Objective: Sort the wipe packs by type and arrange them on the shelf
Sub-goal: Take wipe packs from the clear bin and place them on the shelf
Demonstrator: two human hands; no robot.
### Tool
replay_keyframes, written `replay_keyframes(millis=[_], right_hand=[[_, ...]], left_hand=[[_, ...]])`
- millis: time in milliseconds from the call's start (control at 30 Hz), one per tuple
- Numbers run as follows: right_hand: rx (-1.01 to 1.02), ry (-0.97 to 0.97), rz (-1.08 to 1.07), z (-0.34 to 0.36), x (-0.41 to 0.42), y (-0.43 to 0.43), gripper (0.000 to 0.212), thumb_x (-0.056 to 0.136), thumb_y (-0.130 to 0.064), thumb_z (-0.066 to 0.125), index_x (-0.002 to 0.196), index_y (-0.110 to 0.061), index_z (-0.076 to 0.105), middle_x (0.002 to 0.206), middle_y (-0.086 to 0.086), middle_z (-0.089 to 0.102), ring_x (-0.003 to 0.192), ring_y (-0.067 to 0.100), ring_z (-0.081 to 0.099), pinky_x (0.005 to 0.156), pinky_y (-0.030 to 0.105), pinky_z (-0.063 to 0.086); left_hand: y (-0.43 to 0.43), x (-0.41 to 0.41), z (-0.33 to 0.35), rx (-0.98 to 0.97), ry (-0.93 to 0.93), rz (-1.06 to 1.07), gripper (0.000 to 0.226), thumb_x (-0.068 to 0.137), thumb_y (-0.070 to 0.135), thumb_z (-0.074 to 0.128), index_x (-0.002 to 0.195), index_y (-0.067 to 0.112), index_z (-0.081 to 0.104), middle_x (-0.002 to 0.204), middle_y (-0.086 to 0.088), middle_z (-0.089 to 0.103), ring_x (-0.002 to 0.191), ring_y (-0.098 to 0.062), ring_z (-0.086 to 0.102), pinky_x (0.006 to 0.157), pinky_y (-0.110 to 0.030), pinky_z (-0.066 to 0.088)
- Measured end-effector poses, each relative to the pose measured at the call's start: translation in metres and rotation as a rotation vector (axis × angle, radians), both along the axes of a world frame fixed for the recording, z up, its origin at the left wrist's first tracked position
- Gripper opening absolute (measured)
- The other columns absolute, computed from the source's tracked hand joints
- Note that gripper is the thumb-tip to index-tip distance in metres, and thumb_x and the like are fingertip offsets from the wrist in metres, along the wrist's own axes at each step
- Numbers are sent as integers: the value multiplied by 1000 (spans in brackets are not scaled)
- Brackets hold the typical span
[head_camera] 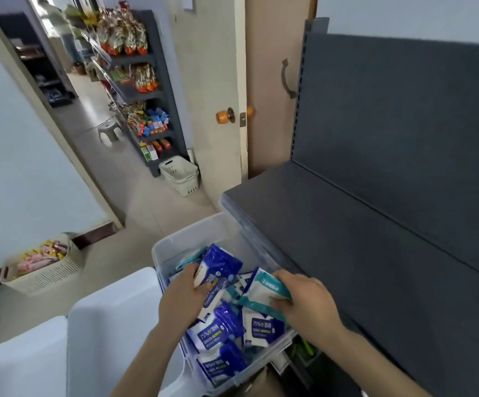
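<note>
Fingers (pixel 201 288) of left hand (pixel 182 296) clasp a blue-and-white wipe pack (pixel 218 270), long axis toward 1 o'clock; right hand (pixel 307 302) pinches a teal-edged white wipe pack (pixel 264 287), inside the clear plastic bin (pixel 192 230) beside the dark grey shelf (pixel 361 239).

Clear plastic bin (pixel 175 247), smooth, translucent walls. Inside it, glossy plastic-film wipe packs (pixel 221 330), blue-and-white, crinkled. Right of the bin, shelf (pixel 347 239): matt dark grey, looks like painted metal. Left of the bin, cream plastic basket (pixel 46 275), slotted sides.
</note>
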State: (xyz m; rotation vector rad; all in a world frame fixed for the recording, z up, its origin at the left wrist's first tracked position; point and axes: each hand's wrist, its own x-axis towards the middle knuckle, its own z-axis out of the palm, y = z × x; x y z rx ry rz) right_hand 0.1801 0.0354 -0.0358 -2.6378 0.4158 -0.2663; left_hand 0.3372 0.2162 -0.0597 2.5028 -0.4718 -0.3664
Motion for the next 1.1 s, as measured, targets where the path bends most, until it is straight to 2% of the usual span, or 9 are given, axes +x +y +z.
replay_keyframes(millis=[100, 233, 433, 567, 667, 800, 900, 1000, 1100], right_hand=[[14, 156, -33, -29, 29, 15, 32, 84, -35, 59, 114, -28, 52, 103, -6, 65, 98, 19, 59, 70, 28, 33], [68, 357, -74, -64, 60, 26, 32, 86, -34, 57, 116, -27, 49, 111, -5, 64, 103, 20, 59, 79, 31, 44], [195, 608, -97, -109, 84, 32, 40, 89, -28, 55, 127, -26, 44, 119, 0, 61, 107, 21, 56, 82, 30, 44], [224, 709, -95, -128, 89, 32, 50, 90, -19, 51, 138, -22, 39, 132, 2, 54, 119, 23, 51, 96, 31, 42], [214, 748, -118, -138, 88, 32, 54, 88, -15, 50, 141, -22, 37, 136, 2, 52, 122, 23, 49, 101, 30, 39], [174, 696, -131, -140, 88, 33, 51, 86, -9, 52, 134, -23, 42, 128, 0, 55, 115, 20, 53, 95, 31, 44], [182, 574, -182, -131, 88, 33, 53, 88, -8, 53, 137, -25, 42, 133, -4, 51, 118, 16, 50, 97, 26, 43], [194, 418, -210, -109, 84, 30, 47, 92, -12, 50, 137, -26, 44, 135, -6, 50, 121, 13, 49, 96, 23, 41], [175, 276, -223, -83, 68, 25, 44, 93, -17, 51, 135, -28, 46, 135, -10, 52, 121, 11, 48, 94, 24, 43]], left_hand=[[14, 31, -20, 28, 38, 2, 17, 93, 29, 54, 108, 22, 51, 102, -3, 66, 90, -25, 62, 68, -32, 43], [21, 64, -43, 47, 83, -3, 15, 92, 30, 54, 104, 22, 50, 99, -2, 66, 86, -24, 62, 66, -31, 43], [14, 94, -74, 118, 143, -68, 17, 93, 29, 53, 106, 20, 49, 101, -3, 64, 90, -25, 63, 69, -31, 45], [6, 100, -90, 159, 152, -83, 11, 93, 25, 51, 100, 20, 46, 98, -2, 64, 88, -25, 62, 70, -32, 48], [2, 102, -96, 145, 129, -77, 15, 92, 22, 53, 106, 16, 49, 103, -5, 63, 92, -27, 62, 69, -33, 47], [0, 106, -99, 172, 37, -92, 36, 91, 19, 56, 126, 15, 48, 124, -9, 55, 113, -30, 52, 87, -43, 48], [-4, 105, -91, 124, -39, -75, 47, 88, 18, 60, 134, 18, 47, 133, -7, 51, 122, -28, 46, 95, -43, 44], [-15, 97, -76, 52, -46, -144, 40, 91, 20, 58, 131, 22, 51, 133, -4, 52, 122, -25, 48, 94, -40, 43], [-31, 81, -60, -2, -60, -273, 33, 92, 21, 58, 124, 26, 57, 125, 3, 58, 112, -18, 56, 90, -37, 48]])
